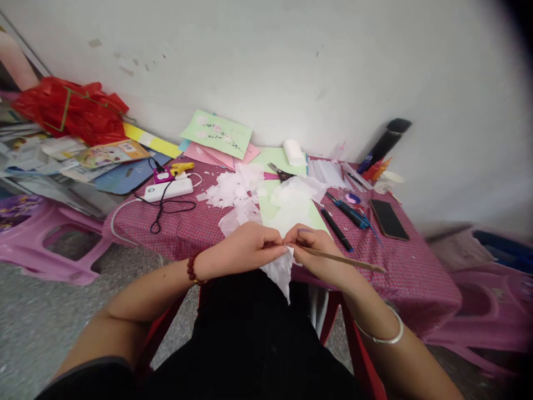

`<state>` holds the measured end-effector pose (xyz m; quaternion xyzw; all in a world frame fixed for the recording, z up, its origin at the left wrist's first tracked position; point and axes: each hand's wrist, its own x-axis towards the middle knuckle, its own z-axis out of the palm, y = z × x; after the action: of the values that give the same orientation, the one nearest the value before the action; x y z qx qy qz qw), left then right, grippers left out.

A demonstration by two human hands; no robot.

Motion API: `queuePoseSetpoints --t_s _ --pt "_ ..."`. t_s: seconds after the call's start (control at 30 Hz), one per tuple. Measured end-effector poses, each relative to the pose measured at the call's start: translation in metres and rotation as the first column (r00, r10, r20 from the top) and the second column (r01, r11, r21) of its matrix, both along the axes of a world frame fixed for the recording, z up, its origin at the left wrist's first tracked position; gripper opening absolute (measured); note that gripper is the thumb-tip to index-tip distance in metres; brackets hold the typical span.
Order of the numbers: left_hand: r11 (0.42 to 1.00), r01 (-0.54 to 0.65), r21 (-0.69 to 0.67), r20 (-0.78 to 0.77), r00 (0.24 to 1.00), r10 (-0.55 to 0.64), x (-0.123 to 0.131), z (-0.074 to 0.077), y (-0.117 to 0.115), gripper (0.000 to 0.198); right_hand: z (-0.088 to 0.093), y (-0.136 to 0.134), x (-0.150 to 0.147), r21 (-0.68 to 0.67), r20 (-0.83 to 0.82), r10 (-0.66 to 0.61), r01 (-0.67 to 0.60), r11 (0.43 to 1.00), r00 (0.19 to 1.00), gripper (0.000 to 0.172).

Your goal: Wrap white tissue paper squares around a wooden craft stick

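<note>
Above my lap, at the table's near edge, both hands meet fingertip to fingertip. My left hand pinches a piece of white tissue paper, whose pointed end hangs below the fingers. My right hand is closed round a thin brown stick that slants out to the right over the wrist; its fingertips press by the tissue. How the stick and paper touch is hidden by the fingers. Beyond the hands, torn white tissue pieces and a crumpled tissue sheet lie on green paper.
Black scissors, a black marker, a blue cutter and a phone lie on the checked tablecloth. At left are a power strip and black cable. A card with flowers leans near the wall.
</note>
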<state>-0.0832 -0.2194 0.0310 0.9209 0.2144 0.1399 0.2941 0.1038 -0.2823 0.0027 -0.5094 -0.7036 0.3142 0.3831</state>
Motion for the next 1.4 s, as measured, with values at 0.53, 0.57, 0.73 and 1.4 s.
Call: queuePoseSetpoints --t_s 0.53,0.57,0.73,1.4 --pt "0.897 -0.021 0.441 0.190 0.979 -0.071 0.002 -0.014 -0.004 0.030 -0.002 -0.010 -0.008 0.009 -0.017 -0.116 0.117 0.993 0.993 0.012" --pt "0.864 -0.041 0.502 0.232 0.969 -0.089 0.002 -0.017 -0.003 0.031 -0.001 -0.010 -0.009 0.006 -0.022 -0.117 0.117 0.993 0.993 0.012" --pt "0.634 -0.082 0.769 0.289 0.929 -0.230 -0.004 -0.033 0.002 0.027 -0.003 -0.010 -0.011 0.008 -0.042 -0.127 0.127 0.992 0.991 0.012" --pt "0.975 0.137 0.174 0.111 0.981 -0.157 -0.013 -0.013 -0.003 0.030 -0.004 -0.009 -0.012 -0.084 -0.051 -0.202 0.198 0.977 0.978 0.010"
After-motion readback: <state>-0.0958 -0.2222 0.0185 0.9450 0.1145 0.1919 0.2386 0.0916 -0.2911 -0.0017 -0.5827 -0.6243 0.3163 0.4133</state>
